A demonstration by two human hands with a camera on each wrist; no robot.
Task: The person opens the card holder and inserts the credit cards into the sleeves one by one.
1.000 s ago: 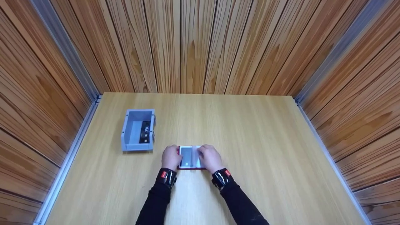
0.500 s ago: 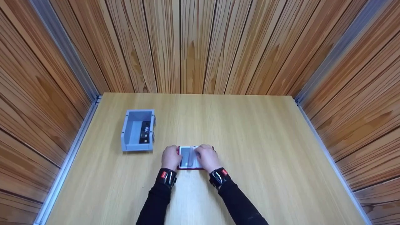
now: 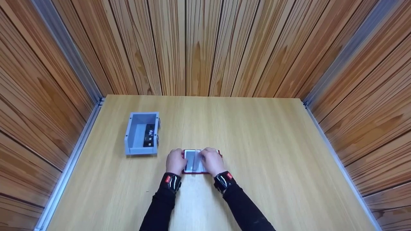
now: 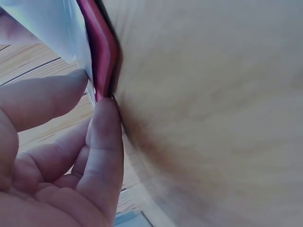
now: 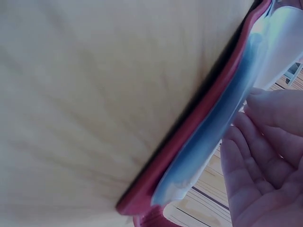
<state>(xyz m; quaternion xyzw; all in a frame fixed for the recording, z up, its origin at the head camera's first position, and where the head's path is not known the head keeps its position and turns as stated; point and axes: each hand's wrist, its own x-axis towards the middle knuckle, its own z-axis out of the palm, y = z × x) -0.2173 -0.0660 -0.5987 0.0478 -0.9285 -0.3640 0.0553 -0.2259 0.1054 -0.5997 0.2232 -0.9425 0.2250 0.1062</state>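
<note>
A red-covered card holder with clear plastic sleeves (image 3: 190, 160) lies spread open on the table in the head view. At its left edge, my left hand (image 3: 175, 162) pinches the red cover (image 4: 105, 52) and the sleeves between thumb and index finger. My right hand (image 3: 213, 162) is over the right half, pinching a clear sleeve page (image 3: 196, 160) that stands raised near the middle. In the right wrist view, thumb and fingers meet at the edge of this plastic (image 5: 284, 42), above the red cover (image 5: 189, 127). The right hand hides part of the holder's right half.
A grey-blue plastic bin (image 3: 141, 150) stands left of the hands, with black cards (image 3: 149, 135) lettered "Vip" inside along its right wall. Wood-panelled walls (image 3: 199, 48) and metal rails (image 3: 69, 173) border the wooden table (image 3: 257, 144).
My right hand has shifted left with the raised sleeve page, and the holder's right red corner now shows beyond it. My left hand stays in place.
</note>
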